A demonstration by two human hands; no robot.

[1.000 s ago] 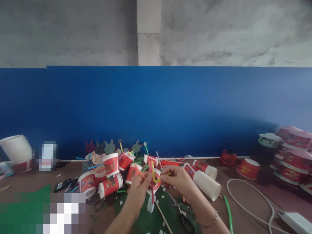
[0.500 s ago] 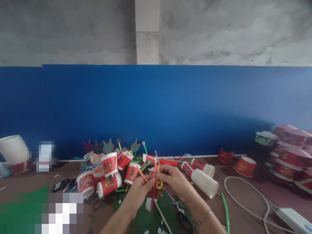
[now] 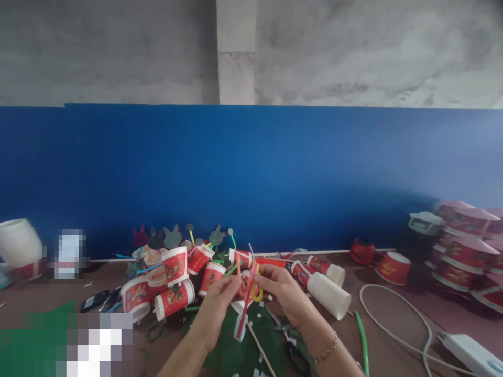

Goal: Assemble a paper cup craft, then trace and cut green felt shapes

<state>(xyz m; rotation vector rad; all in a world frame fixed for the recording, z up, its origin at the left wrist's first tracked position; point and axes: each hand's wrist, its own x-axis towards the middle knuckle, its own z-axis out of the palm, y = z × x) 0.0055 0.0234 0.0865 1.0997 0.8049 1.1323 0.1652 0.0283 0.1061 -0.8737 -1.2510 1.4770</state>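
My left hand (image 3: pixel 214 306) and my right hand (image 3: pixel 281 293) meet low in the middle of the view, both pinched on a small bundle of coloured straws (image 3: pixel 248 289): a red one hanging down, a yellow one bent into a loop, an orange one. Just behind them lies a heap of red and white paper cups (image 3: pixel 173 283) with straws and dark paper shapes stuck in them. A stack of white cups (image 3: pixel 328 293) lies on its side to the right of my right hand. Scissors (image 3: pixel 285 330) rest on green paper (image 3: pixel 243 353) under my wrists.
A brown table runs to a blue wall (image 3: pixel 251 173). At right are a white cable (image 3: pixel 396 322), a white power strip (image 3: pixel 469 353), a red bowl (image 3: pixel 395 268) and stacked red bowls (image 3: pixel 469 246). A white tub (image 3: pixel 19 243) stands far left. A green straw (image 3: pixel 363 340) lies near my right forearm.
My hands have turned the straws: the yellow one, earlier an open bend, is now curled into a loop, and the red one hangs lower. The view has drifted slightly.
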